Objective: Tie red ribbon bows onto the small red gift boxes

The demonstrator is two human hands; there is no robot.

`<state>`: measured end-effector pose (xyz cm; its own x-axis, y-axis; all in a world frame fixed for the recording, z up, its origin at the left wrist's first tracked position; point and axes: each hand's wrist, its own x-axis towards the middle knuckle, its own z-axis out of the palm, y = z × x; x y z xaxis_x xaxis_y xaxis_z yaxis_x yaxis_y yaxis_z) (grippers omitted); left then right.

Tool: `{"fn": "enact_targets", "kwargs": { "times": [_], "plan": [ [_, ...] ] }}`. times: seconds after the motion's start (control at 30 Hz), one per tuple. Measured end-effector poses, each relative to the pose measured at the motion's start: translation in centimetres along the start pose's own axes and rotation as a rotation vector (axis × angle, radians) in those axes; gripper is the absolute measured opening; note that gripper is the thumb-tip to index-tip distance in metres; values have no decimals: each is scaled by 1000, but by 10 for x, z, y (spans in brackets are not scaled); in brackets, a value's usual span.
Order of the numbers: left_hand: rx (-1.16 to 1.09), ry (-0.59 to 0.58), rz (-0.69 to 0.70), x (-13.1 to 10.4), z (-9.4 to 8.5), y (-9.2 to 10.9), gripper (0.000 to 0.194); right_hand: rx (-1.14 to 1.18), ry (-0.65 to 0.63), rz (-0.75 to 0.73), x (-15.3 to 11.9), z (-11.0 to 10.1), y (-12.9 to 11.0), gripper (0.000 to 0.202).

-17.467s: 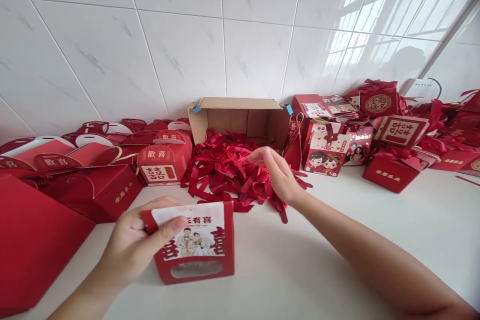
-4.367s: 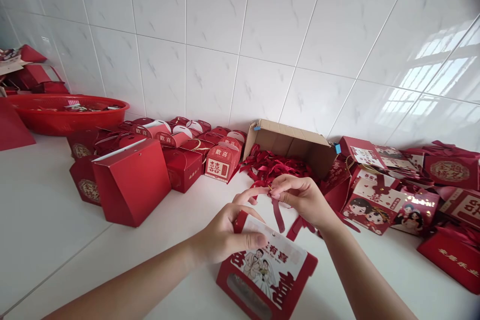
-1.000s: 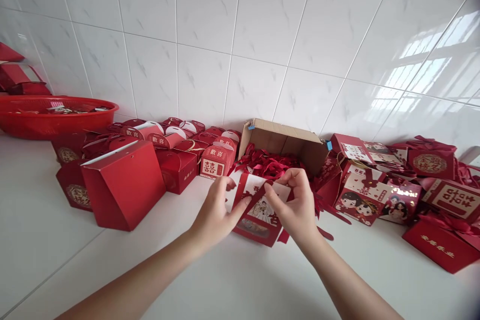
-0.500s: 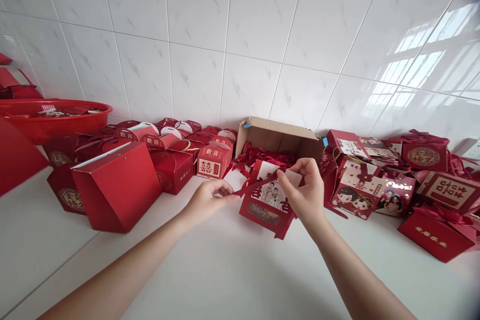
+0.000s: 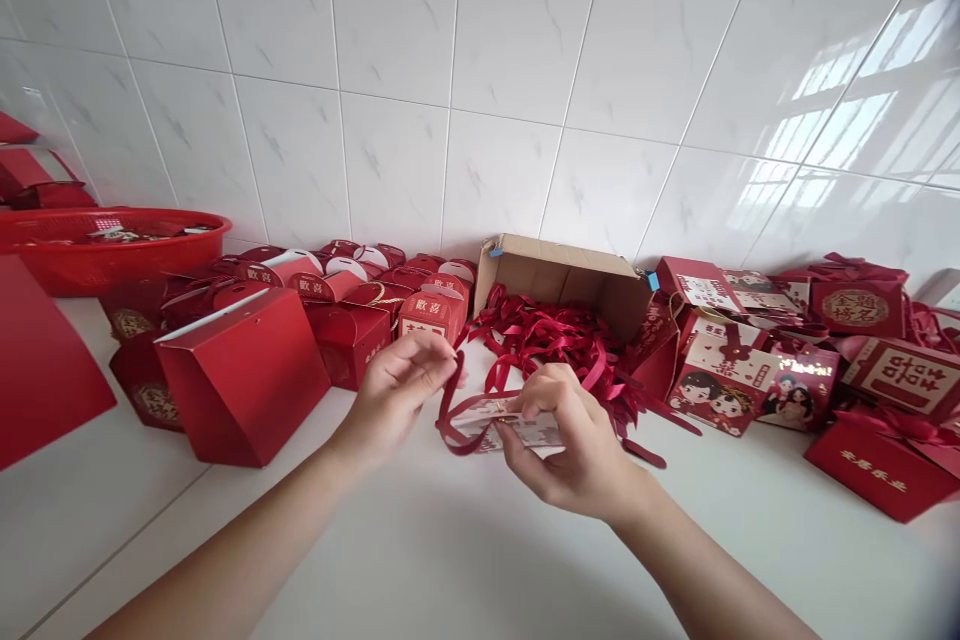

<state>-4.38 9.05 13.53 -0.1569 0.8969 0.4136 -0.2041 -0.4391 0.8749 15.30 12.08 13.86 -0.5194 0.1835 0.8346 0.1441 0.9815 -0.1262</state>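
My right hand (image 5: 574, 445) grips the top edge of a small red-and-white gift box (image 5: 480, 412), tilted so that its top faces me. The box's printed front is mostly hidden from this angle. A dark red ribbon (image 5: 448, 425) loops from the box's top round its left side. Up at the ribbon's free end, my left hand (image 5: 394, 390) is closed in a pinch on it. Just behind the box lies a heap of loose red ribbons (image 5: 555, 335), spilling from a cardboard box (image 5: 566, 260) on its side.
A plain red box (image 5: 247, 380) stands at left, with several small red boxes (image 5: 349, 335) behind it. Farther left is a red plastic basket (image 5: 180, 245). Decorated gift boxes (image 5: 724, 380) are piled at right. A tiled wall (image 5: 390, 150) backs the white table (image 5: 420, 560).
The gift box has tipped from showing its printed front to showing its top edge. My left hand has risen with the ribbon, and my right hand has moved down and left.
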Motion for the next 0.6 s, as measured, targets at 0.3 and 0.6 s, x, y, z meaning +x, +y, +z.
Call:
{"fn": "enact_targets", "kwargs": {
  "times": [0.3,0.6],
  "plan": [
    [72,-248,-185,-5,3,-5,19,19,-4,38,-2,0,3,26],
    [145,-270,-165,-9,13,5,14,42,-2,67,-3,0,0,27]
  ]
}}
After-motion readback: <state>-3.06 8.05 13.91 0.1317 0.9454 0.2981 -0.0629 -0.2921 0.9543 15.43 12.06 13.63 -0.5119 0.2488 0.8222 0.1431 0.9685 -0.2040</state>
